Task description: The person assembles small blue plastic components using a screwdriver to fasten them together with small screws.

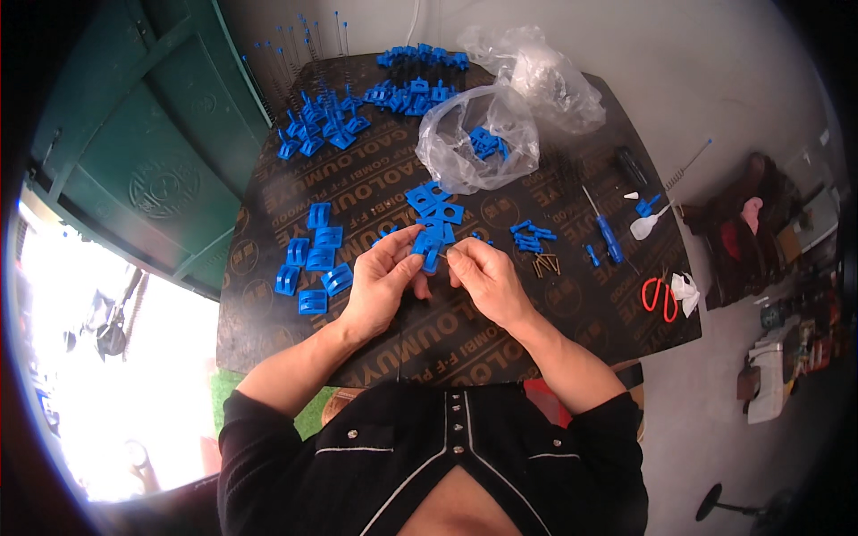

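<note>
Above the near middle of the table, my left hand [382, 279] is closed on a small blue plastic part [428, 254], gripped between thumb and fingers. My right hand [490, 280] pinches a thin brass-coloured pin, mostly hidden by the fingertips, against that part's right side. Just beyond the hands lie several blue square plates [422, 198] with round holes, overlapping in a loose pile. Left of my left hand are several curved blue pieces [312, 302] with slots. To the right sit short blue pegs [534, 234] and a few brass-coloured pins [546, 264].
Blue assemblies with springs [322, 121] crowd the far left. An open plastic bag [431, 161] holds more blue parts; another clear bag [572, 94] lies behind. At right are a blue screwdriver [609, 239], red-handled scissors [659, 299] and a white scoop-shaped piece [643, 227].
</note>
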{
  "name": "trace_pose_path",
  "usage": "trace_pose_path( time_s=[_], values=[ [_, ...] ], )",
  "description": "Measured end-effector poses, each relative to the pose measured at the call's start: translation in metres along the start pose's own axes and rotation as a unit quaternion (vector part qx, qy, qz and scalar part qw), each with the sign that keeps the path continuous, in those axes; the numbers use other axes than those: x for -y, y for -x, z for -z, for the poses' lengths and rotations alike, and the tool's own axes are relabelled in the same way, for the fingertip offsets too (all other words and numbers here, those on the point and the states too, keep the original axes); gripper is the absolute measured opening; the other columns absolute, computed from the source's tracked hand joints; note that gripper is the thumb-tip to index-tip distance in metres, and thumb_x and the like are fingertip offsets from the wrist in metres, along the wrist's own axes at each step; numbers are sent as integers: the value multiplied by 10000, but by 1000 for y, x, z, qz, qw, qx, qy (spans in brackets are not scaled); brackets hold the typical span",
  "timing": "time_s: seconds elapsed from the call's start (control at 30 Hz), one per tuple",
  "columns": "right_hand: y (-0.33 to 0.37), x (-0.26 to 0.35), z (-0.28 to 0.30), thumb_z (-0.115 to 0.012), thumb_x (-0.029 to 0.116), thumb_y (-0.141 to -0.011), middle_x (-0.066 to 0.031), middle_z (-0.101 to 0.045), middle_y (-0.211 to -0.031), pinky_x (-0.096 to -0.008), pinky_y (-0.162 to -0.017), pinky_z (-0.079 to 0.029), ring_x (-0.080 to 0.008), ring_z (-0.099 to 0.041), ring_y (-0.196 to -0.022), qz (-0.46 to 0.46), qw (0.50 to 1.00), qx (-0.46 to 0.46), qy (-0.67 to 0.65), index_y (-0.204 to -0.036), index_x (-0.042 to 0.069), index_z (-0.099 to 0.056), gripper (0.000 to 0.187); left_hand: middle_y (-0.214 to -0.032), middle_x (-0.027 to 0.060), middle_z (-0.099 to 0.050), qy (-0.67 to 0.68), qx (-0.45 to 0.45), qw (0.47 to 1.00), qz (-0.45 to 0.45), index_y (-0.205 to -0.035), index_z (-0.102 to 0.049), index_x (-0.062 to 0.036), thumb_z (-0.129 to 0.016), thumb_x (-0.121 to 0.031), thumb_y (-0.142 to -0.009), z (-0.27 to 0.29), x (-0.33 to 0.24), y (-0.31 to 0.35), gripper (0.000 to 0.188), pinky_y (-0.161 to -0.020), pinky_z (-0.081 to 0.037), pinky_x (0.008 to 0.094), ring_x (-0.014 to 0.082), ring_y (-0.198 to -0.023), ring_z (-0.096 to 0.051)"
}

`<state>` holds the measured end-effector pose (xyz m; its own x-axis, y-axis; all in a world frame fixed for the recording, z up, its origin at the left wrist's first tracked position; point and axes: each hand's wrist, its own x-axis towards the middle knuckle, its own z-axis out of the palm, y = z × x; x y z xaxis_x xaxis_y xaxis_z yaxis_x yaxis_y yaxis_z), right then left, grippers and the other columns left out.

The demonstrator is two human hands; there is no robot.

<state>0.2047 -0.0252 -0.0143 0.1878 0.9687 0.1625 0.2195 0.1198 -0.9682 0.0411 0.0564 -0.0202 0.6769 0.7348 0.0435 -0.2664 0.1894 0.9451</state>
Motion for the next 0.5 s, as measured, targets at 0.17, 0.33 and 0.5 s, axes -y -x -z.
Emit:
trace_pose_path(
  time_s=[0.17,0.33,0.5],
  values=[
    [0,-13,0,-529,161,-959,3,-557,-702,-202,-548,-387,-52,-471,-602,-4,1000,11,-23,-897,12,-565,166,-868,40,-596,-102,-6,993,-50,-1322,-416,45,-512,16,-913,-5,-2,4,421,-579,-459,215,69,-622,-524],
    [-2,-15,-3,-529,116,-956,-10,-566,-714,-202,-555,-412,-56,-490,-608,-61,988,29,-138,-906,13,-561,119,-881,86,-655,-283,-32,950,-126,-1305,-457,5,-593,10,-864,-3,-2,8,461,-620,-491,245,89,-678,-576],
    [-1,-16,-4,-535,109,-954,-17,-569,-714,-199,-556,-407,-61,-489,-605,-58,984,28,-168,-911,12,-560,109,-882,110,-663,-312,-34,939,-141,-1296,-470,-1,-611,3,-853,-2,-3,10,465,-639,-498,253,103,-691,-593]
  ],
)
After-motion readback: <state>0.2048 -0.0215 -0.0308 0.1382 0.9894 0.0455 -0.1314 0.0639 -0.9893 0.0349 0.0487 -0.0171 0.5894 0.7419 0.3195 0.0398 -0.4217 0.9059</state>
